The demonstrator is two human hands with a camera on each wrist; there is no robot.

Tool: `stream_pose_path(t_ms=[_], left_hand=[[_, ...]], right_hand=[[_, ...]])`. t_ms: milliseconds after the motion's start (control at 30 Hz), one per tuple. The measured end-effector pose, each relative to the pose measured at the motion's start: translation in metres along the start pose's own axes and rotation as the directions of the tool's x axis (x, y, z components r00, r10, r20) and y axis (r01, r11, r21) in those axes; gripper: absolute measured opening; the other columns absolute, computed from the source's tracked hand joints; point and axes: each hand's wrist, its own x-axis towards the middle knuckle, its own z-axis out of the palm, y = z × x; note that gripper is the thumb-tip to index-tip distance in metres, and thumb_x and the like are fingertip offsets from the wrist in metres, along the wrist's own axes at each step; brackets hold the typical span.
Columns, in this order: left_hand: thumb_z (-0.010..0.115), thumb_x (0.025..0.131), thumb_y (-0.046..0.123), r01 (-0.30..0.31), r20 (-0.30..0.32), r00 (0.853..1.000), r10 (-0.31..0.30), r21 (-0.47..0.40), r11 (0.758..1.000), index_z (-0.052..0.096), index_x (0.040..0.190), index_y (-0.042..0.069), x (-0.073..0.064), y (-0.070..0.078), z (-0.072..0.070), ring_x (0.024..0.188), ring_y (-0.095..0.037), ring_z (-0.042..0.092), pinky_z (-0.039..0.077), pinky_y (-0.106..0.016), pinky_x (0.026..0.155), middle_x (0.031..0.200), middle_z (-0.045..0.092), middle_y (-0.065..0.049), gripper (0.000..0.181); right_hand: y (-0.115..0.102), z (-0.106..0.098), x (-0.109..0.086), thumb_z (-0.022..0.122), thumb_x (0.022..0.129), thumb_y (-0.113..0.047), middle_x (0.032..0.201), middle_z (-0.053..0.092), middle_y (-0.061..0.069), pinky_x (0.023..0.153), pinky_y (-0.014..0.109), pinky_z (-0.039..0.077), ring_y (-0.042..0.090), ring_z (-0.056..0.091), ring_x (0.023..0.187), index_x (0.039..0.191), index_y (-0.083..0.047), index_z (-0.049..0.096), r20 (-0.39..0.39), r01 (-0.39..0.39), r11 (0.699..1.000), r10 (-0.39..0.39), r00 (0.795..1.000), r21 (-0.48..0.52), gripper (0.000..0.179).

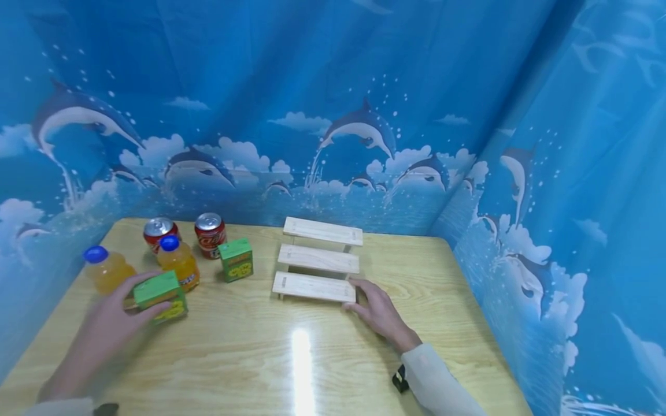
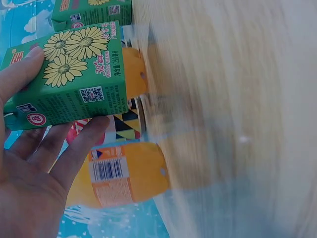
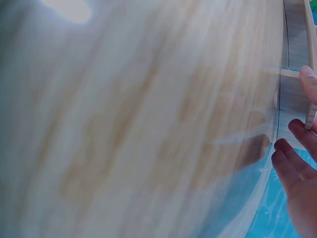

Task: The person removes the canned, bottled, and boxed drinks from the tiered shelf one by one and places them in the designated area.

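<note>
My left hand [image 1: 111, 318] holds a green drink carton [image 1: 162, 294] with yellow flowers printed on it, thumb on one side and fingers on the other. In the left wrist view, this carton [image 2: 74, 74] is lifted off the table, overlapping an orange drink bottle behind it. My right hand [image 1: 380, 309] pinches the right end of the lowest step of a three-step wooden rack [image 1: 314, 287]. The right wrist view catches only the edge of that rack [image 3: 292, 94], with my thumb and fingertips at the step's end. All three steps show bare wood.
Two orange drink bottles with blue caps [image 1: 179, 266] [image 1: 106, 271] stand at the left. Behind them are two red soda cans [image 1: 210, 236] [image 1: 161, 231]. A second green carton [image 1: 236, 261] stands right of them. A blue dolphin curtain [image 1: 333, 86] encloses the wooden table [image 1: 234, 358].
</note>
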Motion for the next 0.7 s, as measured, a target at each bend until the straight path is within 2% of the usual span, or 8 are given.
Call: stream_pose_path(t_ms=[200, 367, 467, 600, 700], left_hand=[[0.072, 0.099, 0.063, 0.005, -0.023, 1.0, -0.005, 0.016, 1.0, 0.037, 0.167, 0.007, -0.004, -0.008, -0.004, 0.119, -0.062, 0.059, 0.056, -0.069, 0.078, 0.147, 0.053, -0.041, 0.095], [0.073, 0.099, 0.062, 0.034, -0.031, 0.999, -0.033, 0.038, 0.999, 0.034, 0.166, 0.002, -0.007, -0.017, -0.005, 0.117, -0.065, 0.058, 0.056, -0.071, 0.078, 0.146, 0.05, -0.045, 0.098], [0.072, 0.099, 0.063, 0.07, -0.026, 0.997, -0.069, 0.057, 0.996, 0.032, 0.166, -0.001, -0.009, -0.02, -0.006, 0.117, -0.068, 0.056, 0.054, -0.073, 0.08, 0.145, 0.048, -0.048, 0.1], [0.07, 0.099, 0.066, 0.113, -0.028, 0.993, -0.112, 0.058, 0.992, 0.031, 0.166, 0.0, -0.01, -0.023, -0.007, 0.118, -0.068, 0.054, 0.053, -0.074, 0.081, 0.148, 0.045, -0.048, 0.102], [0.07, 0.099, 0.067, 0.117, -0.045, 0.992, -0.115, 0.055, 0.992, 0.033, 0.165, 0.0, -0.011, -0.026, -0.007, 0.117, -0.068, 0.056, 0.055, -0.072, 0.079, 0.147, 0.046, -0.048, 0.1]], right_hand=[[0.001, 0.0, 0.001, 0.085, 0.095, -0.038, 0.159, 0.061, 0.01, 0.126, 0.056, 0.044, 0.036, 0.056, 0.149, 0.153, -0.015, 0.061, 0.003, -0.001, 1.0, 0.001, 1.0, -0.004, 0.067], [0.0, 0.001, 0.001, 0.084, 0.095, -0.04, 0.16, 0.06, 0.01, 0.126, 0.057, 0.044, 0.036, 0.055, 0.15, 0.153, -0.016, 0.061, 0.003, -0.012, 1.0, 0.012, 1.0, -0.012, 0.067], [0.0, 0.0, 0.001, 0.084, 0.095, -0.04, 0.16, 0.06, 0.01, 0.126, 0.056, 0.044, 0.035, 0.055, 0.15, 0.153, -0.016, 0.061, 0.003, -0.008, 1.0, 0.008, 1.0, -0.02, 0.067], [0.0, 0.001, 0.0, 0.084, 0.095, -0.039, 0.159, 0.06, 0.01, 0.126, 0.056, 0.044, 0.035, 0.055, 0.15, 0.153, -0.016, 0.061, 0.005, 0.001, 1.0, -0.001, 1.0, -0.025, 0.067], [0.001, 0.0, 0.0, 0.084, 0.095, -0.039, 0.159, 0.061, 0.01, 0.126, 0.056, 0.044, 0.035, 0.055, 0.15, 0.153, -0.016, 0.061, 0.005, 0.004, 1.0, -0.004, 1.0, -0.022, 0.067]])
